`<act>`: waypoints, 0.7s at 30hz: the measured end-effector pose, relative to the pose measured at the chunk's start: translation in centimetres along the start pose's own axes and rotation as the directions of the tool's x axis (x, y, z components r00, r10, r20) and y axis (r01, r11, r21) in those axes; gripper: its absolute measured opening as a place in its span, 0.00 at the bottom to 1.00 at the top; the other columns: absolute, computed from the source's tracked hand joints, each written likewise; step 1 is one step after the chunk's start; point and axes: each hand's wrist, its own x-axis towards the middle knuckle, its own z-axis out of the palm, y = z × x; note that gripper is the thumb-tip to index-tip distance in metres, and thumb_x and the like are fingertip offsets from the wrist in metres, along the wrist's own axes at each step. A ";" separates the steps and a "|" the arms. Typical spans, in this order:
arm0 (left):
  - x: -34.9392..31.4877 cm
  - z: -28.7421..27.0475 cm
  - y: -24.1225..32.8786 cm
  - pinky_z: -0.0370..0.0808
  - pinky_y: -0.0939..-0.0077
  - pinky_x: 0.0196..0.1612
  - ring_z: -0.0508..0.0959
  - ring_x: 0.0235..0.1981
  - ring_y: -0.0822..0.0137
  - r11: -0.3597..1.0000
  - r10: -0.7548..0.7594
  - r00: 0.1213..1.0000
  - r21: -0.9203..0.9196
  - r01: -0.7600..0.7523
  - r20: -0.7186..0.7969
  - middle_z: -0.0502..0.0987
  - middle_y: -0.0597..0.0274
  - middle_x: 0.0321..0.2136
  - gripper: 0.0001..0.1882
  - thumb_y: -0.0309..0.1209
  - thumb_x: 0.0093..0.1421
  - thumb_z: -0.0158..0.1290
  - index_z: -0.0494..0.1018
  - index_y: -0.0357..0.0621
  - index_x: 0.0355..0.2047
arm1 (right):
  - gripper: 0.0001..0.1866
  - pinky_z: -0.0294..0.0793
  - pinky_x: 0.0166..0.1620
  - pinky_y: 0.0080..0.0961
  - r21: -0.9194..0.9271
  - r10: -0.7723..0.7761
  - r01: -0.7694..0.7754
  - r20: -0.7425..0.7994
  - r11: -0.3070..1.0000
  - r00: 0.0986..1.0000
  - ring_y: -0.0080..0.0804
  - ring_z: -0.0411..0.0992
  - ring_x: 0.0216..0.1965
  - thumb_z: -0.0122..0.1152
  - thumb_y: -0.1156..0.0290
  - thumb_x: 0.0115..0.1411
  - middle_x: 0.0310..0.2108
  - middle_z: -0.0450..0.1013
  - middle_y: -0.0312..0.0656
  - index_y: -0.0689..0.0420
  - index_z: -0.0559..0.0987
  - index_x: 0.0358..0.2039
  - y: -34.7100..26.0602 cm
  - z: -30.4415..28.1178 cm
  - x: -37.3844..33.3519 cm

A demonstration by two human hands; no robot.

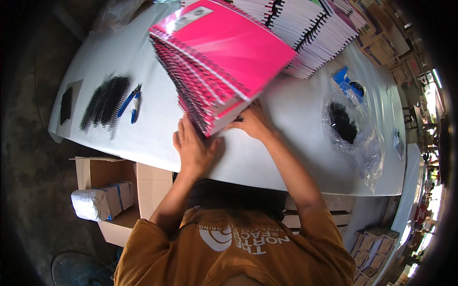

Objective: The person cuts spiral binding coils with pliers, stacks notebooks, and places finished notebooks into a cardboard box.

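A tall, leaning stack of spiral-bound notebooks with bright pink covers stands on the white table just in front of me. Their black coil bindings fan out along the left side, and a pale label sits on the top cover. My left hand presses against the lower bound edge, its thumb apart from the fingers. At the near right edge, my right hand grips the lower part of the stack; some of its fingers are hidden beneath the notebooks. Between them, both hands hold the stack.
Loose black coils and blue-handled pliers lie left on the table. More bound books stand behind. At right are a clear bag of black coils and a blue tape dispenser. A cardboard box sits below left.
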 end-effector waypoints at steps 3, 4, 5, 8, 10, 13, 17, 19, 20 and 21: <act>2.9 -2.4 -2.0 0.43 0.47 0.61 0.51 0.62 0.48 0.996 -0.063 0.998 -0.063 0.065 0.023 0.54 0.39 0.59 0.54 0.40 0.43 0.64 0.42 0.33 0.61 | 0.33 0.54 0.56 0.43 0.010 0.020 -0.020 -0.041 1.000 0.999 0.45 0.59 0.56 0.66 0.45 0.40 0.49 0.69 0.47 0.55 0.77 0.42 -1.9 2.4 3.3; 3.8 -2.4 -3.5 0.44 0.46 0.60 0.54 0.61 0.49 0.997 -0.070 0.997 -0.044 0.070 -0.008 0.57 0.42 0.57 0.51 0.40 0.43 0.63 0.46 0.35 0.61 | 0.33 0.54 0.56 0.44 0.036 0.038 -0.037 -0.022 0.999 0.999 0.45 0.60 0.56 0.65 0.46 0.42 0.48 0.70 0.46 0.56 0.76 0.44 -2.8 2.8 4.4; 5.0 -2.6 -4.9 0.45 0.46 0.59 0.59 0.58 0.50 0.995 -0.050 0.997 -0.087 0.045 -0.053 0.61 0.45 0.54 0.45 0.39 0.42 0.63 0.52 0.38 0.57 | 0.33 0.54 0.56 0.44 0.054 0.037 -0.035 -0.044 0.998 0.998 0.45 0.60 0.55 0.65 0.47 0.42 0.48 0.70 0.46 0.57 0.76 0.44 -3.6 3.4 5.5; 8.7 -3.9 -8.0 0.51 0.49 0.57 0.66 0.52 0.51 0.989 -0.049 0.998 -0.145 0.041 -0.050 0.69 0.48 0.46 0.34 0.37 0.39 0.62 0.64 0.38 0.47 | 0.31 0.56 0.54 0.43 0.089 0.071 -0.060 -0.125 0.994 0.990 0.44 0.61 0.54 0.64 0.49 0.44 0.47 0.70 0.45 0.58 0.75 0.44 -5.6 5.6 8.2; 11.2 -4.3 -10.1 0.56 0.54 0.56 0.69 0.49 0.49 0.974 0.023 0.998 -0.223 -0.036 -0.062 0.72 0.47 0.42 0.33 0.35 0.38 0.62 0.66 0.38 0.45 | 0.28 0.57 0.53 0.41 0.096 0.132 -0.114 -0.204 0.989 0.970 0.42 0.62 0.52 0.64 0.51 0.46 0.47 0.71 0.44 0.59 0.77 0.42 -6.6 7.1 9.8; 14.2 -4.9 -11.3 0.65 0.60 0.50 0.72 0.42 0.47 0.933 0.037 0.997 -0.356 -0.058 -0.065 0.76 0.46 0.36 0.30 0.32 0.36 0.62 0.69 0.35 0.42 | 0.24 0.56 0.53 0.40 0.077 0.194 -0.181 -0.220 0.980 0.956 0.42 0.61 0.52 0.62 0.50 0.48 0.47 0.70 0.44 0.58 0.80 0.37 -7.1 8.5 12.5; 18.7 -4.6 -13.8 0.69 0.62 0.47 0.76 0.38 0.50 0.938 0.031 0.998 -0.344 -0.049 -0.057 0.78 0.48 0.33 0.24 0.30 0.35 0.61 0.73 0.34 0.36 | 0.23 0.57 0.51 0.39 0.044 0.309 -0.307 -0.192 0.951 0.931 0.43 0.61 0.51 0.63 0.52 0.48 0.46 0.70 0.45 0.61 0.80 0.32 -7.8 8.9 15.6; 20.9 -5.1 -13.6 0.68 0.62 0.48 0.76 0.37 0.52 0.905 0.051 0.999 -0.423 -0.041 0.013 0.79 0.50 0.32 0.22 0.29 0.34 0.60 0.74 0.35 0.33 | 0.21 0.56 0.51 0.39 0.030 0.330 -0.334 -0.263 0.942 0.907 0.41 0.61 0.52 0.63 0.53 0.48 0.46 0.70 0.45 0.60 0.81 0.30 -7.5 9.4 16.9; 22.0 -5.3 -13.5 0.65 0.65 0.51 0.76 0.39 0.55 0.868 0.040 0.992 -0.496 0.023 0.117 0.79 0.52 0.31 0.20 0.30 0.34 0.60 0.75 0.37 0.32 | 0.20 0.56 0.52 0.39 0.024 0.340 -0.349 -0.299 0.937 0.892 0.40 0.60 0.53 0.63 0.53 0.48 0.46 0.70 0.45 0.60 0.81 0.29 -7.3 9.6 17.4; 23.1 -5.1 -14.2 0.64 0.65 0.52 0.76 0.39 0.55 0.892 0.047 0.994 -0.453 0.003 0.099 0.79 0.52 0.31 0.20 0.31 0.34 0.60 0.76 0.38 0.32 | 0.20 0.55 0.52 0.39 0.022 0.339 -0.350 -0.309 0.937 0.889 0.40 0.60 0.53 0.62 0.54 0.48 0.47 0.70 0.45 0.60 0.81 0.29 -7.4 9.9 18.1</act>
